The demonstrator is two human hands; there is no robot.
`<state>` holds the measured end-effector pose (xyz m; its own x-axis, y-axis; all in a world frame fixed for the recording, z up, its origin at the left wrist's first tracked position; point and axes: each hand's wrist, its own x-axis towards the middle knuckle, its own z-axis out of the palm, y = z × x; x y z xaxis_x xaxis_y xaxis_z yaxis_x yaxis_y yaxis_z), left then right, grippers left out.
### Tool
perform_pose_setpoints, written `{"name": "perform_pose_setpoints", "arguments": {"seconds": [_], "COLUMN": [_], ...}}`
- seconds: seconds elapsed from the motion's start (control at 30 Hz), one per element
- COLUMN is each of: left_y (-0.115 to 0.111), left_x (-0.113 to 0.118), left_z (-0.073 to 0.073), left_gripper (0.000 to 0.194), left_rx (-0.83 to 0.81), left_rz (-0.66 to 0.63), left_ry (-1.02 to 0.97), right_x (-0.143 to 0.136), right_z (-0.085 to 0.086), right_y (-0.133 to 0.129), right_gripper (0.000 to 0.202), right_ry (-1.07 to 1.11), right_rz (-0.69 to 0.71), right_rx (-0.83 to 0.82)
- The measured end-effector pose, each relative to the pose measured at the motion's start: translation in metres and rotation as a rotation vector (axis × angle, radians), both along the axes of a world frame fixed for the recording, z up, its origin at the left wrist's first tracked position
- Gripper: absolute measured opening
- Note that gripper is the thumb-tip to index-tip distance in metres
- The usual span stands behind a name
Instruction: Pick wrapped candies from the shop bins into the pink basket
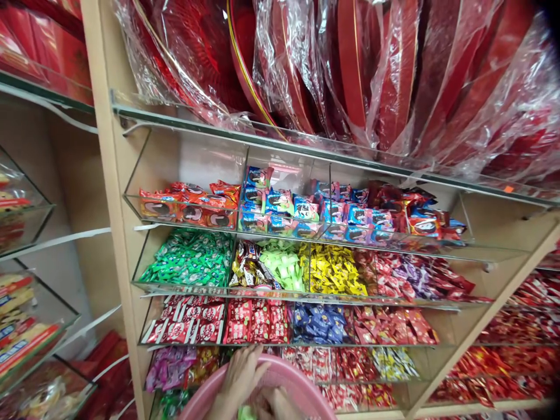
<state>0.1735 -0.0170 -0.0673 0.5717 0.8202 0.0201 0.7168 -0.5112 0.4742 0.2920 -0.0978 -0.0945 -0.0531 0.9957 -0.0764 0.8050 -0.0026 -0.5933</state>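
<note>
A pink plastic basin [306, 382] is at the bottom of the view, cut off by the lower edge. My left hand [240, 373] is over its left part, fingers stretched toward the far rim and thumb apart. Whether it touches the rim, I cannot tell. My right hand [280, 403] is lower inside the basin, blurred, with its fingers mostly hidden. A pale green wrapped piece [247, 413] shows between the hands. Just beyond the basin are shelf bins with red-and-white packets [209, 331], red packets [256, 322] and dark blue wrapped sweets [321, 322].
Higher bins hold green wrapped sweets [188, 259], yellow ones [336, 271] and blue packets [280, 201]. Red round items in clear plastic [359, 64] fill the glass top shelf [306, 153]. A wooden upright [111, 175] stands at left, a slanting one [494, 318] at right.
</note>
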Motion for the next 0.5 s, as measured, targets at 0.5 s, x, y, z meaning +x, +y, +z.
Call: {"name": "perform_pose_setpoints", "arguments": {"seconds": [0.5], "left_y": [0.021], "left_x": [-0.006], "left_z": [-0.006], "left_gripper": [0.039], "left_rx": [0.020], "left_rz": [0.032], "left_ry": [-0.054], "right_x": [0.071], "right_z": [0.233], "right_y": [0.049], "right_gripper": [0.031], "right_ry": [-0.491], "right_rz": [-0.463], "right_rx": [0.385]}}
